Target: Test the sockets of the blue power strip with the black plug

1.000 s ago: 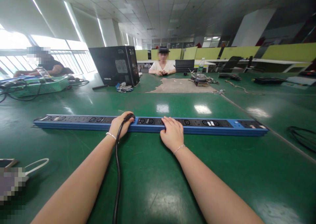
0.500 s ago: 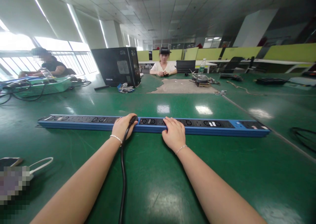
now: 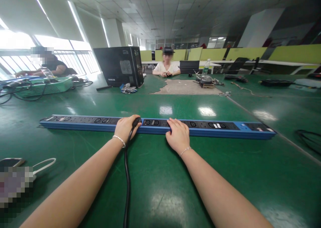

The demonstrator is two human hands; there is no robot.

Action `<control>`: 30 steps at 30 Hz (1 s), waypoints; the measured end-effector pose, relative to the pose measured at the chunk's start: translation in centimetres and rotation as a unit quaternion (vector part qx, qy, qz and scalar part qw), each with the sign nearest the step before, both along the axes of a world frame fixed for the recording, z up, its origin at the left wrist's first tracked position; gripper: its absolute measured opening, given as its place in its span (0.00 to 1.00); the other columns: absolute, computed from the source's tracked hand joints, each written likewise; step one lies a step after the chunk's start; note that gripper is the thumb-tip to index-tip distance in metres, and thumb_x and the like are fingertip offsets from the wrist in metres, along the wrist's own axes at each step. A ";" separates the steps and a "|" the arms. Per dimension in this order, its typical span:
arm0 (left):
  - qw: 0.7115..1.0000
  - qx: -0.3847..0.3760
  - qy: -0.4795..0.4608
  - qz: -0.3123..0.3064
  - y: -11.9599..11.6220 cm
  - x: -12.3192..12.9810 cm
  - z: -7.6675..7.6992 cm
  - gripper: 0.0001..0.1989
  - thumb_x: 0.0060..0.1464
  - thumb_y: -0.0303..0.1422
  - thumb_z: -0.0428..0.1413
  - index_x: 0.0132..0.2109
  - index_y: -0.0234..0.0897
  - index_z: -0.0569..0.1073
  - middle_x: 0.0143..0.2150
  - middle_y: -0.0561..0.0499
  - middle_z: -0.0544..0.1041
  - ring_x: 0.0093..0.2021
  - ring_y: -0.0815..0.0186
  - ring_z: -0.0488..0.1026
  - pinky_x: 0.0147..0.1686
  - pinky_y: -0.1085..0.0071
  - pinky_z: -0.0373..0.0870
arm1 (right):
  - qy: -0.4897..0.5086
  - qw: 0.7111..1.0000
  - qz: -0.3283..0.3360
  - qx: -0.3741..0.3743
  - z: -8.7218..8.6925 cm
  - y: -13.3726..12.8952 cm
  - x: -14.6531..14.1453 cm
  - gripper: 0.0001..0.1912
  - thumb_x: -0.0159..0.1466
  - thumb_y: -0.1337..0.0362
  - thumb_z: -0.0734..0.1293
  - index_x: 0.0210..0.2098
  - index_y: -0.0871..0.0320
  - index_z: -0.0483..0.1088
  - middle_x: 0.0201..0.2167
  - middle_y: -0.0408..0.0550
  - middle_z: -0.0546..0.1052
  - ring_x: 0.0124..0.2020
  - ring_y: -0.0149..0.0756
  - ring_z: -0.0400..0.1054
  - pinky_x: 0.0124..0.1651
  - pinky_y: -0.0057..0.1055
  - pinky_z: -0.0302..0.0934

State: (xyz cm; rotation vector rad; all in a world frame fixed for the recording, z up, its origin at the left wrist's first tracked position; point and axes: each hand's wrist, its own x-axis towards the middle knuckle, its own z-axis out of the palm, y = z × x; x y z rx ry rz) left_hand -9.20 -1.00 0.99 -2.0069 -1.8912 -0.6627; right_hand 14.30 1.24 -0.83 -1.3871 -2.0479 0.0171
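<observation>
A long blue power strip (image 3: 165,130) with a row of black sockets lies across the green table (image 3: 140,204). Left of its middle, my left hand (image 3: 126,127) is closed around a black plug (image 3: 136,122), which is at the strip's socket face. How deep the plug sits is hidden by my fingers. From the plug a black power cord (image 3: 127,184) runs down toward me. My right hand (image 3: 178,134) grips the strip right of its middle, fingers over the top and thumb at the near side.
A black computer case (image 3: 117,67) stands farther back, with gloves (image 3: 128,88) beside it. At the left is a green basket (image 3: 60,86) of cables. A person (image 3: 166,67) sits opposite; another person (image 3: 51,62) is at the far left. A phone (image 3: 15,184) lies near left.
The view has shifted very slightly. Both hands keep the same hold on the plug and the strip.
</observation>
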 end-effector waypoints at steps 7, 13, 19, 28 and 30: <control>0.999 0.014 -0.044 -0.006 0.2 -0.2 -0.9 0.17 0.56 0.44 0.50 0.49 0.43 0.70 0.41 0.49 0.78 0.42 0.58 0.75 0.45 0.63 0.66 | -0.005 1.000 -0.006 0.000 -0.1 0.0 -0.1 0.24 0.55 0.69 0.59 0.51 0.57 0.69 0.55 0.44 0.69 0.58 0.38 0.57 0.60 0.39 0.45; 0.998 0.032 -0.052 0.023 -0.1 0.8 -1.1 0.16 0.57 0.42 0.48 0.50 0.44 0.69 0.47 0.49 0.77 0.48 0.59 0.72 0.52 0.60 0.61 | -0.008 1.000 -0.009 0.004 0.0 0.0 -0.1 0.24 0.55 0.69 0.59 0.51 0.57 0.68 0.55 0.44 0.70 0.58 0.37 0.57 0.60 0.39 0.45; 0.997 0.037 -0.065 0.016 0.0 0.9 -1.1 0.20 0.57 0.43 0.48 0.55 0.43 0.66 0.46 0.48 0.77 0.48 0.58 0.72 0.52 0.59 0.61 | -0.009 1.000 -0.008 -0.002 0.2 -0.1 -0.1 0.24 0.55 0.69 0.59 0.51 0.57 0.68 0.55 0.44 0.69 0.58 0.37 0.57 0.60 0.38 0.45; 0.995 0.052 -0.078 -0.024 0.3 0.5 -1.1 0.16 0.58 0.41 0.48 0.50 0.44 0.72 0.46 0.51 0.78 0.45 0.61 0.74 0.49 0.64 0.65 | -0.008 1.000 -0.006 -0.005 0.1 -0.1 0.0 0.24 0.55 0.69 0.59 0.51 0.56 0.68 0.56 0.44 0.69 0.58 0.38 0.57 0.60 0.39 0.45; 0.995 0.058 -0.081 -0.025 0.3 0.6 -1.1 0.16 0.58 0.40 0.48 0.49 0.44 0.72 0.46 0.51 0.78 0.45 0.62 0.74 0.49 0.65 0.65 | -0.008 1.000 -0.006 -0.004 0.1 -0.1 -0.1 0.24 0.55 0.69 0.59 0.51 0.56 0.68 0.56 0.44 0.69 0.58 0.38 0.57 0.60 0.39 0.45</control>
